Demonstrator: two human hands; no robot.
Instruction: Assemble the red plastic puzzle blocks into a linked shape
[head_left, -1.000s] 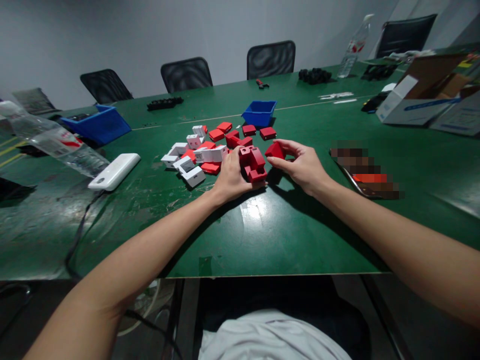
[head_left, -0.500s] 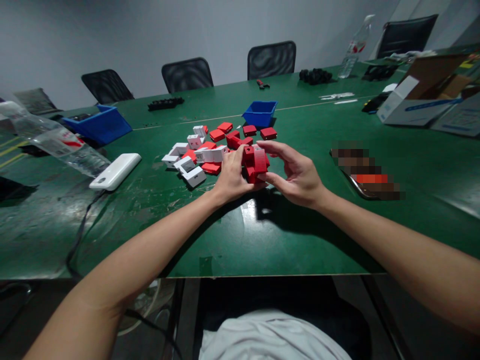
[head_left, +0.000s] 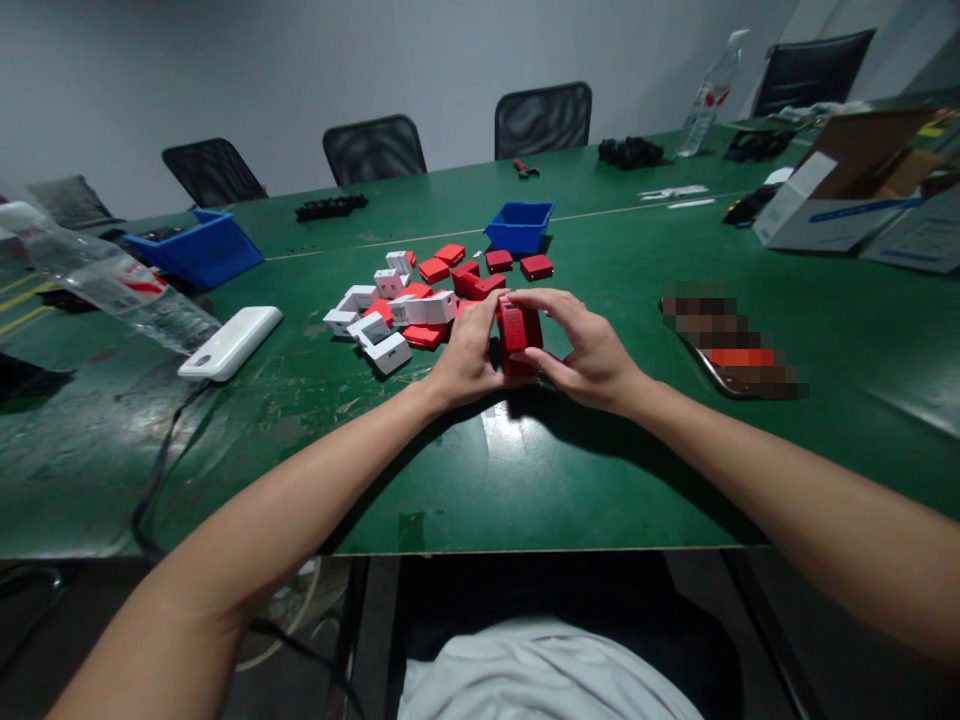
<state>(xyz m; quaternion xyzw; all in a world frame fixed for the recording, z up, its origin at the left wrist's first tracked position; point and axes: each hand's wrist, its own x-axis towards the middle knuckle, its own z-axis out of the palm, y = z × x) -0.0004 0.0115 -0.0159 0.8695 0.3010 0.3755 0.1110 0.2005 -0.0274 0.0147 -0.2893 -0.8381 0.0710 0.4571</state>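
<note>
Between my two hands, just above the table, is a red box-shaped plastic piece (head_left: 523,328), upright with a small slot near its top. My left hand (head_left: 466,352) grips its left side, thumb below and fingers behind. My right hand (head_left: 592,350) pinches it from the right, thumb on the near face and index finger over the top. Part of the piece is hidden by the fingers. Just beyond my left hand lies a loose pile of white plastic housings (head_left: 390,353) and red plastic pieces (head_left: 435,270).
A small blue bin (head_left: 519,228) stands behind the pile; a larger blue bin (head_left: 202,250) is at left. A white power bank (head_left: 231,343) and a tilted plastic bottle (head_left: 142,290) lie left. A phone (head_left: 720,350), partly pixelated, and a cardboard box (head_left: 817,215) are right.
The red parts in my hands sat at angles to each other and now look lined up as one upright block. My right hand has shifted slightly left, closer in. The pile is unchanged.
</note>
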